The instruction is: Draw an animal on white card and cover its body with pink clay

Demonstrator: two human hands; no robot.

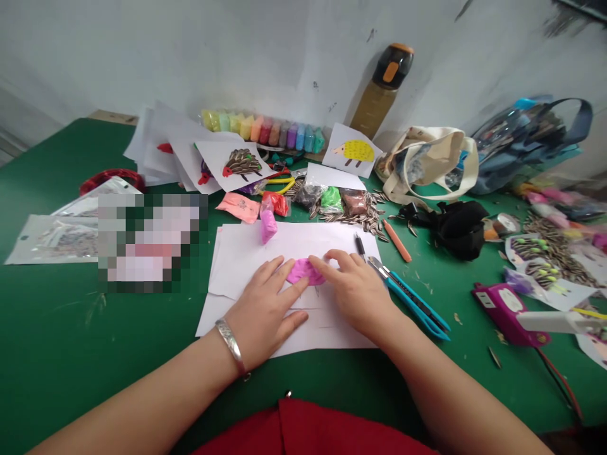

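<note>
A flattened oval of pink modelling clay [303, 272] lies on white paper [246, 253] in front of me. My left hand [265, 309], with a silver bangle at the wrist, rests on the paper with fingers spread; its fingertips touch the clay's left and lower edges. From the other side, my right hand [355, 294] presses an extended index finger on the clay's right part, its other fingers loosely bent. Just above is a pink clay packet [268, 222]. Beside my right hand lie a black pen [360, 245] and a blue utility knife [415, 303].
Behind the paper are sunflower seeds [365, 218], a green clay packet [331, 199], a hedgehog picture [239, 165] and a row of coloured clay [265, 131]. A bottle [379, 95] leans at the wall. On the right sit a cloth bag [427, 158] and a purple glue gun [509, 309].
</note>
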